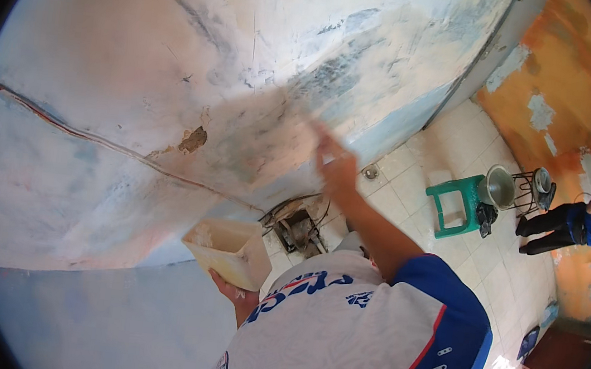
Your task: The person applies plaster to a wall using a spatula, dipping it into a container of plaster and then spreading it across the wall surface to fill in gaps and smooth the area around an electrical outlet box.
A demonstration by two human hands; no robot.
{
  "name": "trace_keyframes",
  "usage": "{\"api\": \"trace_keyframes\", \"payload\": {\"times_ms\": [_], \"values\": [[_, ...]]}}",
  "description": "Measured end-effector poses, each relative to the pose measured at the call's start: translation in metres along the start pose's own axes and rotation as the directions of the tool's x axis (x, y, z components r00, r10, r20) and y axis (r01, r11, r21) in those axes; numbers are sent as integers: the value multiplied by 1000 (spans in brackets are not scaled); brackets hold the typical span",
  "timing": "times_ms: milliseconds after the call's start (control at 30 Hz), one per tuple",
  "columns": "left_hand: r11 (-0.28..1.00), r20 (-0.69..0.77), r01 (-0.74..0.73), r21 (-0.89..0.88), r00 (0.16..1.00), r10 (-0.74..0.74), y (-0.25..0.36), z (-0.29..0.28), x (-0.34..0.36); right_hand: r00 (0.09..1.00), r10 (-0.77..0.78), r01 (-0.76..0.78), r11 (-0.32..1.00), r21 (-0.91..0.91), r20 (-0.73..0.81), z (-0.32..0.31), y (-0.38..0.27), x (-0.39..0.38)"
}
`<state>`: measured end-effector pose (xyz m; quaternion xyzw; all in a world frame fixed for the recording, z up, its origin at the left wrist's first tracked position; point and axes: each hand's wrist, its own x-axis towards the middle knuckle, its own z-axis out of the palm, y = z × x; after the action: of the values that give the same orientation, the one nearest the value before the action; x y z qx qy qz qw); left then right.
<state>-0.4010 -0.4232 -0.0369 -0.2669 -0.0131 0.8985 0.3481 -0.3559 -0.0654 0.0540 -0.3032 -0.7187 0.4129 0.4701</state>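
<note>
My left hand point(232, 291) supports a cream-coloured, square-sided plastic container point(231, 250) from below, its open top tipped toward the wall. Pale smears mark the container's inside and its side. Raised in front of the wall point(250, 72) is my right hand point(335, 165), with one finger stretched toward the surface. Motion smears its fingertips, so I cannot make out whether anything is in them or whether they touch the wall. The wall is patchy white, pinkish and grey-blue, with scuffs and a chipped hole point(193, 140) left of my right hand.
A cable groove point(98, 138) runs along the wall toward a dark box with wires point(298, 229) low down. On the tiled floor point(411, 182) stand a green stool point(451, 207), a grey basin point(498, 187) and a metal stand point(525, 191). Another person point(579, 223) stands by the orange wall point(573, 77).
</note>
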Motion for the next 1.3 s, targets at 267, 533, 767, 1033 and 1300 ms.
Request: {"api": "trace_keyframes", "payload": {"times_ms": [267, 533, 767, 1033, 1300], "values": [[983, -86, -90, 161, 991, 104, -24, -15, 30, 975, 86, -148, 938, -313, -204, -83, 101, 159], [-319, 190, -115, 941, 959, 212, -123, 11, 35, 996, -44, 43, 999, 12, 83, -104, 62, 88], [171, 213, -276, 946, 925, 314, -124, -65, 75, 995, -90, 52, 869, -492, -53, -131, 130, 185], [-163, 213, -174, 971, 939, 271, -194, -11, 64, 938, -334, 319, 936, -151, -92, -166, 113, 167], [303, 199, -297, 906, 928, 316, -188, -7, 86, 872, -481, 490, 860, -144, 96, -104, 115, 132]]}}
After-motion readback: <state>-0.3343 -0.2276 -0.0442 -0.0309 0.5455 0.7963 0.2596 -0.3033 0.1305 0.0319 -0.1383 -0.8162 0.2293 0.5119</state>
